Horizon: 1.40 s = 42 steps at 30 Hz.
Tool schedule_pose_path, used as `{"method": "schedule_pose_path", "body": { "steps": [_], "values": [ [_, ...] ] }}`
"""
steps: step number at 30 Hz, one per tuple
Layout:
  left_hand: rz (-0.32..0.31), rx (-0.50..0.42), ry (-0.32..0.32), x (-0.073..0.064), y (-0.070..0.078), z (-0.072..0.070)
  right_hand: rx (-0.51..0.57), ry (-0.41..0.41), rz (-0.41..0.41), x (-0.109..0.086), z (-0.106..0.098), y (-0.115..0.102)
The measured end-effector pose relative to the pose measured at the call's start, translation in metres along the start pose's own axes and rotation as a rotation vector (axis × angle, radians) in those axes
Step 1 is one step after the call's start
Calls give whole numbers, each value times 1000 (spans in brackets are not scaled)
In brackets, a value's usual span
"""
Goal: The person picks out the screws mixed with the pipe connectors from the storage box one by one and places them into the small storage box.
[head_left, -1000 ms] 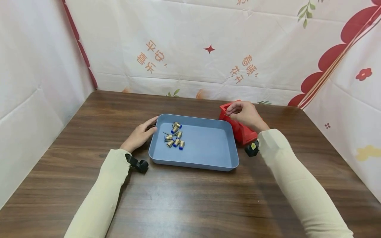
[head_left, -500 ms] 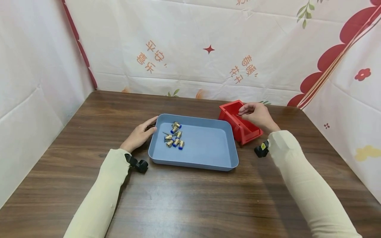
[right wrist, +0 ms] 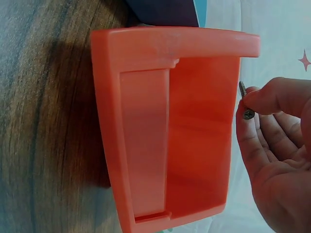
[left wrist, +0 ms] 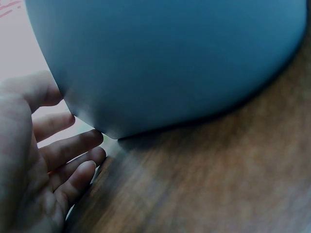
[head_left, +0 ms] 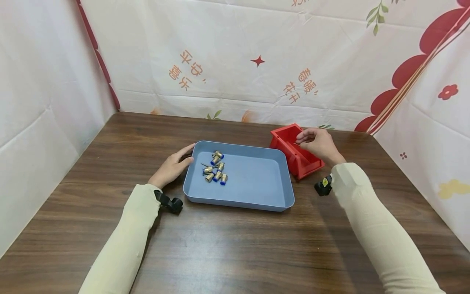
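1. The screw (right wrist: 243, 91) is in the right hand (right wrist: 279, 131), pinched between thumb and finger, and in the head view hangs over the red bin (head_left: 311, 165).
2. Only a thin shank seems held, so a small roll of the thumb could drop it; a low sideways move could knock the bin's rim.
3. The blue tray (head_left: 253, 175) sits just beside the bin; whether the 2 touch, I cannot tell.
4. Brass fittings (head_left: 218, 167) crowd the tray's left; its right side leaves room.
5. The left hand (head_left: 170, 167) has fingers extended against the tray's left edge; a hard push could slide the tray into the bin.
6. The table (head_left: 235, 249) gives space nearest the person; cloth (head_left: 227, 81) limits the far side.
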<state>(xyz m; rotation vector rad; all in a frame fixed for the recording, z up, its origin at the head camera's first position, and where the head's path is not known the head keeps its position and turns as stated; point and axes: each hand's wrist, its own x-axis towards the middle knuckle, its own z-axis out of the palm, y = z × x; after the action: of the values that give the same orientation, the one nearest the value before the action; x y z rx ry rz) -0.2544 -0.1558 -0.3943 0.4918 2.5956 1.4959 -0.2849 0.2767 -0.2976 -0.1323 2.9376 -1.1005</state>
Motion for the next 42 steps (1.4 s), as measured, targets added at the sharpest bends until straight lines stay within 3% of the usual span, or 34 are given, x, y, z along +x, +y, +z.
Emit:
{"method": "schedule_pose_path", "body": {
  "steps": [14,23,42],
  "values": [
    [21,-12,2,0,0,0,2,1,-4,0,1,-1],
    [14,-14,8,1,-1,-1,-13,-17,-34,7,5,-16],
    [16,-11,10,1,0,1,82,-63,-103,20,45,-51]
  ]
}}
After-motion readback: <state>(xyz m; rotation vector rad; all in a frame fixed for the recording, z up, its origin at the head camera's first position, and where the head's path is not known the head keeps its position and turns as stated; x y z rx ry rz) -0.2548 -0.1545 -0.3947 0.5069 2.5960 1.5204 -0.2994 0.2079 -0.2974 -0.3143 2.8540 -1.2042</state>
